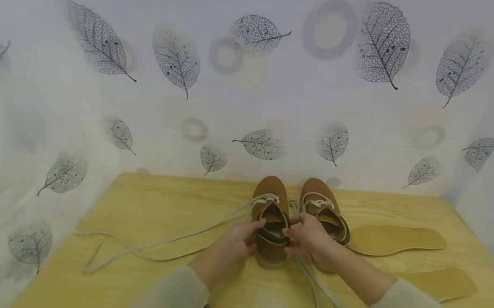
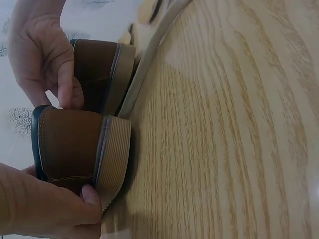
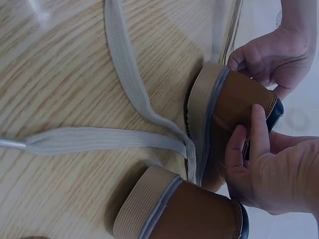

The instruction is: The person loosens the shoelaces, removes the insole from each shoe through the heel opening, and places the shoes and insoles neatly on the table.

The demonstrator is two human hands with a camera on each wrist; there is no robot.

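Observation:
A brown lace-up shoe (image 1: 270,253) with a dark collar and ribbed pale sole stands on the table, toe away from me. My left hand (image 1: 232,244) grips its left side, thumb at the collar; in the left wrist view the left hand (image 2: 50,206) is low beside the heel. On the other side my right hand (image 1: 311,238) pinches the collar, and the right wrist view has the right hand's fingers (image 3: 259,129) over the edge. Its loosened laces (image 1: 194,232) trail off to both sides. The matching shoe (image 1: 319,190) stands just to the right.
Two tan insoles (image 1: 396,241) lie flat on the right of the wooden table (image 1: 155,204). Lace ends (image 3: 99,139) spread over the wood behind the shoes. A white leaf-print sheet (image 1: 258,85) rises behind the table and at its sides.

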